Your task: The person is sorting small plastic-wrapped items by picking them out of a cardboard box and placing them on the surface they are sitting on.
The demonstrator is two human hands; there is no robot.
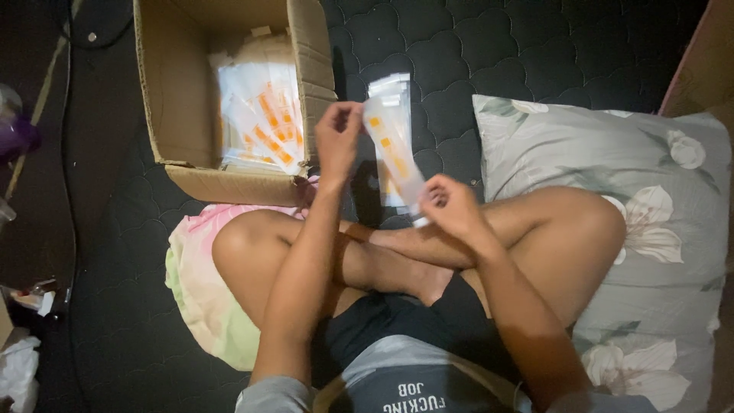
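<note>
I've got my left hand [337, 134] and right hand [451, 205] pinching opposite ends of this clear orange-printed packet [392, 149], best kept taut between them.

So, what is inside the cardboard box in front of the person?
Inside the cardboard box lies a stack of clear flat packets with orange marks, piled toward its right wall. The top packets cover the rest, so what lies beneath the stack cannot be seen.

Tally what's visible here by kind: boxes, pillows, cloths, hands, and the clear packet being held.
Cardboard box, with clear orange-marked packets inside, too overlapped to count: 1
Floral pillow: 1
Pink-green cloth: 1
Clear packet held between both hands: 1
Hands: 2, left hand and right hand
Total: 6
</note>
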